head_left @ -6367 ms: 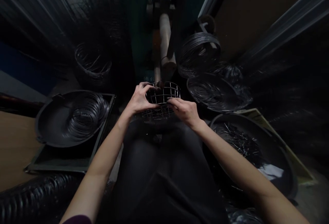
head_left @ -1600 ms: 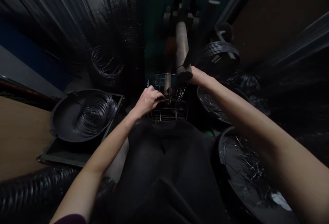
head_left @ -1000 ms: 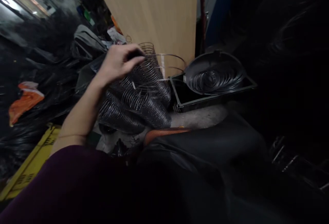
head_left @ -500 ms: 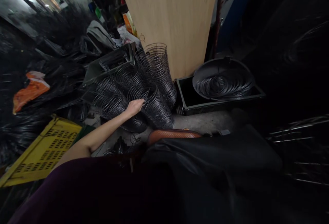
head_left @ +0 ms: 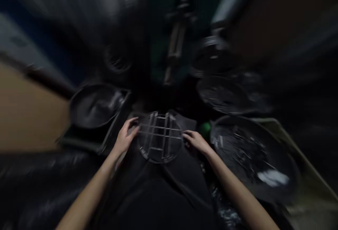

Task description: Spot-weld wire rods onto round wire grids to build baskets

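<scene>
A round wire rack (head_left: 160,135) with crossing bars lies over the dark cloth on my lap. My left hand (head_left: 126,136) is at its left rim, thumb and fingers parted, the fingertips close to the wire. At the opposite rim is my right hand (head_left: 194,140), its fingers curled around the edge of the rack. Motion blur softens the fingertips and the rack's outline.
On the left, a round dark pan (head_left: 93,106) rests on a crate (head_left: 104,143). A large round basin (head_left: 219,156) at the right holds metal pieces and something white. Behind it stands another pan (head_left: 221,94). A blurred machine (head_left: 175,43) rises ahead.
The view has swung right, away from the wire coils where one hand was reaching. Both hands now show at the round wire rack over my lap.
</scene>
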`<state>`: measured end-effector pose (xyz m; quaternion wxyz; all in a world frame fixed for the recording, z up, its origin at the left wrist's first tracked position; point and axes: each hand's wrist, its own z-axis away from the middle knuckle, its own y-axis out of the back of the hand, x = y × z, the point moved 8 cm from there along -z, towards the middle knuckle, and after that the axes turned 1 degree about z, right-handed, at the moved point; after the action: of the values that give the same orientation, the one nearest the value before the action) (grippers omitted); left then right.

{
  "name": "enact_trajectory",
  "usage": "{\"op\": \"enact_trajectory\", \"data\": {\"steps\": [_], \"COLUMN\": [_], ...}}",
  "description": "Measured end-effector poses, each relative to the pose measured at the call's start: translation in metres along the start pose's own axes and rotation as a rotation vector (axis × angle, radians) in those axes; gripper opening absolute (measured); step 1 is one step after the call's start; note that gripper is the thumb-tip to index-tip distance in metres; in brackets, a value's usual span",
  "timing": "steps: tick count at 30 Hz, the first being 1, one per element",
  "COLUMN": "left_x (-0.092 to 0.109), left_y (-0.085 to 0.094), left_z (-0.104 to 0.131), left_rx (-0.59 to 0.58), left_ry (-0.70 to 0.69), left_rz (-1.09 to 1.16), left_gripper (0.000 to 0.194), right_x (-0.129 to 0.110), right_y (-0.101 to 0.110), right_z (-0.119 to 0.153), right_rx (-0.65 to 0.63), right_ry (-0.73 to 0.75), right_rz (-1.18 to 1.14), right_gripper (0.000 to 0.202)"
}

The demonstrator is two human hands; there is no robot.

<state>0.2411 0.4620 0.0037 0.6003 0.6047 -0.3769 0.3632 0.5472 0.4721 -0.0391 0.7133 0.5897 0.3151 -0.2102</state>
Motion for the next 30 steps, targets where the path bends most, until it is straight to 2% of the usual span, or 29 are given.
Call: {"op": "enact_trajectory", "data": {"steps": [2,4,6,8,9,11,13,15,18,21,24,28,30], "left_x": [-0.001,-0.003,-0.006,-0.009,-0.011,-0.015,-0.020,-0.025,-0.028,-0.027,-0.016,0.009,0.022], "left_y": [-0.041,-0.066,-0.074,-0.076,-0.076,-0.079,-0.083,-0.087,-0.089,-0.087,-0.078,-0.050,-0.040], "left_z": [-0.036,-0.053,-0.057,-0.056,-0.055,-0.057,-0.060,-0.062,-0.064,-0.066,-0.067,-0.064,-0.066], "left_rx": [-0.074,-0.081,-0.006,0.103,0.145,0.185,0.164,0.126,0.087,0.082,0.101,0.150,0.104], "left_ry": [0.001,0.016,0.050,0.100,0.128,0.169,0.193,0.197,0.169,0.160,0.125,0.038,0.015], "left_rz": [0.066,0.088,0.115,0.161,0.183,0.217,0.248,0.264,0.253,0.243,0.246,0.315,0.400], "left_gripper": [0.041,0.035,0.031,0.037,0.041,0.049,0.053,0.055,0.055,0.054,0.055,0.059,0.060], "right_x": [0.028,0.029,0.008,-0.021,-0.035,-0.053,-0.058,-0.055,-0.049,-0.045,-0.044,-0.061,-0.084], "right_y": [0.057,0.130,0.209,0.273,0.296,0.321,0.325,0.319,0.312,0.307,0.293,0.266,0.265], "right_z": [-0.010,-0.032,-0.061,-0.101,-0.125,-0.173,-0.209,-0.225,-0.226,-0.216,-0.182,-0.092,-0.047], "right_rx": [0.163,0.402,0.667,0.819,0.845,0.796,0.693,0.641,0.688,0.707,0.681,0.679,0.796], "right_ry": [-0.087,-0.040,0.072,0.140,0.140,0.095,0.029,-0.013,-0.042,-0.015,0.093,0.293,0.402], "right_rz": [0.009,0.059,0.186,0.380,0.493,0.712,0.879,0.969,1.004,1.025,1.033,0.900,0.628], "right_gripper": [0.009,0.013,0.017,0.017,0.018,0.025,0.028,0.028,0.029,0.030,0.030,0.033,0.029]}}
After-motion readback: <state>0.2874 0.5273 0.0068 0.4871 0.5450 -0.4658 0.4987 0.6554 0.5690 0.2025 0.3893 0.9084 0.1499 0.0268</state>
